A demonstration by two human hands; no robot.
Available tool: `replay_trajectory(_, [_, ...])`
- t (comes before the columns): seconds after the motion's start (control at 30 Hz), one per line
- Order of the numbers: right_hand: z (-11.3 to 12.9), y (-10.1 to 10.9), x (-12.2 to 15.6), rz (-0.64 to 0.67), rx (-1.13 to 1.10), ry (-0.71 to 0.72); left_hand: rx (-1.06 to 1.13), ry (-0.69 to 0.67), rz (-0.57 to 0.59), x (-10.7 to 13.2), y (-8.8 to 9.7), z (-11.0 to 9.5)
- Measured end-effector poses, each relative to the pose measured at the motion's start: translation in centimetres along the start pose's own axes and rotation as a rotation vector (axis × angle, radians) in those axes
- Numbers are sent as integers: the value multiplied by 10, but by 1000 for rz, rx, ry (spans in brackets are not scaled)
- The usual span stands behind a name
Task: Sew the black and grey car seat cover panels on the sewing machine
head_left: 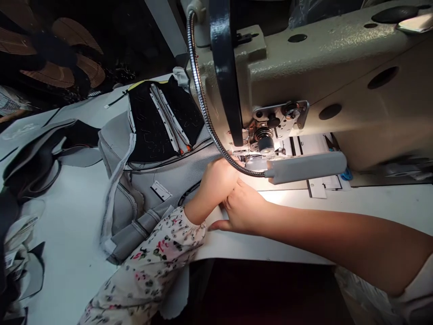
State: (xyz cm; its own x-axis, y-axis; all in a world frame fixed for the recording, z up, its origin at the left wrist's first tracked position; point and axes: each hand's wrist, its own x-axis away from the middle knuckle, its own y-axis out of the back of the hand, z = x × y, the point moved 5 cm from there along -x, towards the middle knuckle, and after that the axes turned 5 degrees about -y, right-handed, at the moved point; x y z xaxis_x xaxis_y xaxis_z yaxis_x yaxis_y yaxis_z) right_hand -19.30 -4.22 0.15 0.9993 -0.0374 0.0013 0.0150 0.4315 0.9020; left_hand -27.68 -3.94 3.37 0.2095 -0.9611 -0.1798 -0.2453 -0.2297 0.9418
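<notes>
A grey and black padded fabric piece (pixel 158 149), like a bag panel with zip strips, lies on the white table (pixel 67 216) and runs under the needle area (pixel 250 155) of a beige sewing machine (pixel 338 76). My left hand (pixel 216 185), in a floral sleeve, is closed on the grey fabric just left of the needle. Beside it, my right hand (pixel 241 210) rests on the table edge with the thumb stretched left. Its other fingers are hidden behind the left hand.
A gooseneck lamp (pixel 304 167) shines over the needle plate. The machine's black handwheel belt (pixel 225 67) hangs in front. More grey and black fabric pieces (pixel 37 153) are piled at the left. A fan (pixel 57 54) stands in the dark at the back left.
</notes>
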Motion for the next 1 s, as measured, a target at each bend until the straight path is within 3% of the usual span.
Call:
replay_trajectory(0.53, [3,-1,2,-48,118,21,71,-62,89,-2,-5,13])
replay_trajectory(0.7, [1,-1,3,-65,142,27,125,-99,32,-3,-6,14])
replay_trajectory(0.83, [-2,-1,4,-83,160,38,14,-72,27,-5,-9,15])
replay_trajectory(1.0, [-2,1,4,-143,183,38,-198,-158,5,-5,-7,6])
